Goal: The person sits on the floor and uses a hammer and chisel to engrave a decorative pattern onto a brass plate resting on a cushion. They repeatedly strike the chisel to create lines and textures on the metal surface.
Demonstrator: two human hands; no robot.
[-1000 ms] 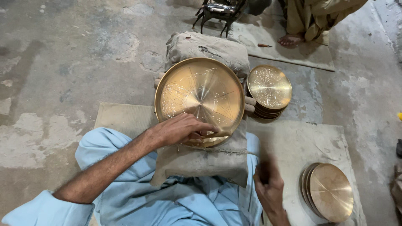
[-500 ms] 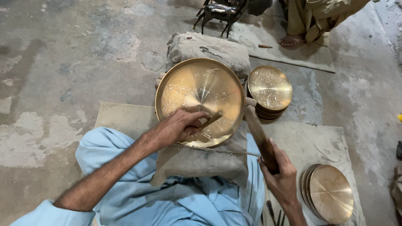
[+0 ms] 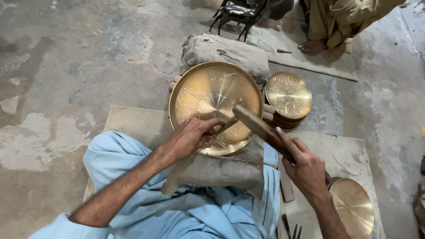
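Right now my left hand (image 3: 190, 137) is pinched around a slim chisel (image 3: 226, 126), its tip set on the near right part of the big brass plate (image 3: 215, 106). My right hand (image 3: 305, 168) is clenched on the handle of a wooden mallet (image 3: 261, 128), whose head hangs just above the chisel's upper end; I cannot tell whether they touch. Under both grips the plate lies flat across a padded sack (image 3: 221, 170) on my lap, its far rim reaching a second sack (image 3: 226, 51). To the right, close beside the rim, stands a stack of smaller brass plates (image 3: 288, 99), and another stack (image 3: 352, 206) sits by my right wrist on the mat (image 3: 349, 150). Leftward there is bare concrete floor (image 3: 79, 66), well apart from anything. That plate is round, shallow, golden and shiny, with fine engraved lines radiating from its centre and pale patterned patches on its left half.
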